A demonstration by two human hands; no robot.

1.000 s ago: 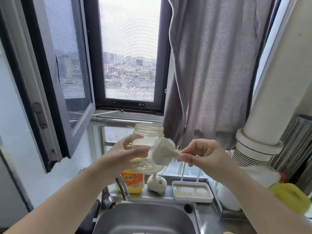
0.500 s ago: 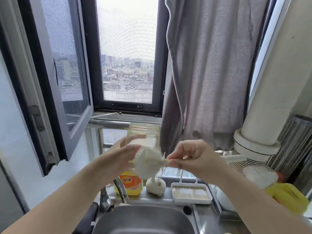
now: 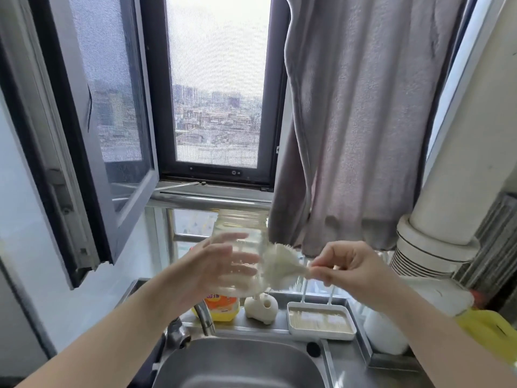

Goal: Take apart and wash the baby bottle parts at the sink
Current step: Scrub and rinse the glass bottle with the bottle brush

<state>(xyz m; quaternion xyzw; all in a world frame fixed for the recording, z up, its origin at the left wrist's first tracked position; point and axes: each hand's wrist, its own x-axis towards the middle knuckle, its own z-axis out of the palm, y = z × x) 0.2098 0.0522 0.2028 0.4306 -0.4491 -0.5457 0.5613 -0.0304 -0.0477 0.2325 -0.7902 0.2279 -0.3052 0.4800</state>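
Note:
My left hand [image 3: 215,264] holds a clear, wide-mouthed baby bottle [image 3: 240,233] upright above the sink, fingers wrapped round its lower body; the image is motion-blurred there. My right hand [image 3: 347,264] pinches the thin handle of a white bristle brush [image 3: 279,268]. The brush head lies against the bottle's right side, outside the glass. No other bottle parts show.
The steel sink [image 3: 240,365] lies below with the faucet [image 3: 205,317] at its left rear. Behind it stand a yellow detergent bottle [image 3: 223,306], a white holder [image 3: 261,308] and a white tray [image 3: 321,322]. A grey towel [image 3: 363,135] hangs on the right, near a yellow jug [image 3: 486,334].
The brush head swept left across the bottle's front, then back to its right side. The bottle shifted slightly and both hands stayed raised over the sink.

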